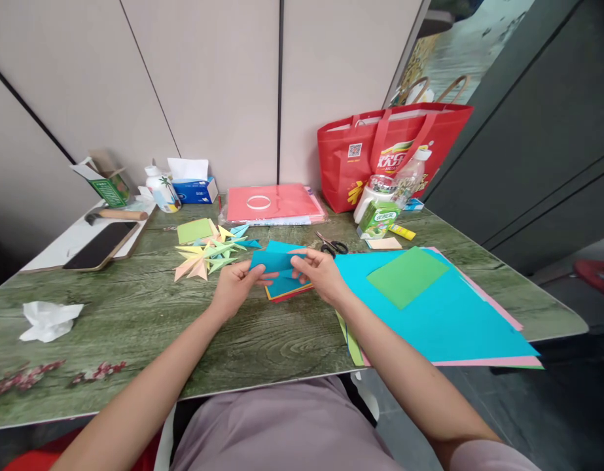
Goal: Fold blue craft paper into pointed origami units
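The small folded paper sheet [275, 260] at the centre is coloured teal. The table top [135, 314] is printed in green wood grain, with pink-red blossoms at the near left. On the right, a large teal paper sheet [444, 320] is topped by a green paper rectangle [407, 276]. The folded paper stars [208, 256] on the left are tinted yellow, peach and green; the far fabric bag [380, 157] is red.

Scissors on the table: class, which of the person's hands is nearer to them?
Right. The right hand is close beside the scissors, on their near side; the left hand is farther off to their left. Both hold the blue paper.
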A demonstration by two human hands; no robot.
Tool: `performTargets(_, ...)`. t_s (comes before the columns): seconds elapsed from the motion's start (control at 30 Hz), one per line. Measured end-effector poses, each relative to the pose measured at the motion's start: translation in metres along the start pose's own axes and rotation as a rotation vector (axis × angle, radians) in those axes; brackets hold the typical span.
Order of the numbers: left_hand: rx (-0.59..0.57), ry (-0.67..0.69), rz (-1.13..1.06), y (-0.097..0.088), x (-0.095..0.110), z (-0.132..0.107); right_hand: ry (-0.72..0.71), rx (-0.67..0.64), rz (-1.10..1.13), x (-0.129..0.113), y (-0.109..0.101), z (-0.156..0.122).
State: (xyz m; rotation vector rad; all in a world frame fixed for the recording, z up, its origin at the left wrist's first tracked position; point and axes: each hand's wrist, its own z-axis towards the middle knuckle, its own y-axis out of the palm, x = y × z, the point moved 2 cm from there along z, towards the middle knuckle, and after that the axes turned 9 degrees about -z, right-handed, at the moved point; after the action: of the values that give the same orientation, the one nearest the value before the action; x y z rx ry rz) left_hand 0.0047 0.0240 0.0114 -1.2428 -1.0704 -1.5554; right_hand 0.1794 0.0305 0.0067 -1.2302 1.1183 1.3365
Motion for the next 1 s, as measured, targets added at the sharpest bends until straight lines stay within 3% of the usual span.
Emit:
performTargets(0.2, 0.049, 0.003, 0.038, -0.003, 0.002, 0.000, 0.023, 0.087, -0.126, 0.002, 0.000, -0.002)
performTargets(0.53, 0.062, -0.035, -0.141, -0.005, -0.001, 0.001, 0.005, 0.107, -0.054, 0.004, 0.001, -0.001)
performTargets(0.63, 0.065, 0.026, -0.140, -0.006, -0.001, 0.002, -0.022, 0.089, 0.000, 0.003, 0.002, -0.002)
performTargets(0.83, 0.038, 0.241, 0.075, -0.007, 0.007, 0.001, -0.069, 0.084, 0.041, -0.001, 0.003, -0.004)
performTargets(1.0, -0.028, 0.284, 0.156, -0.004, 0.009, -0.002, -0.103, 0.102, 0.088, -0.001, 0.001, -0.004)
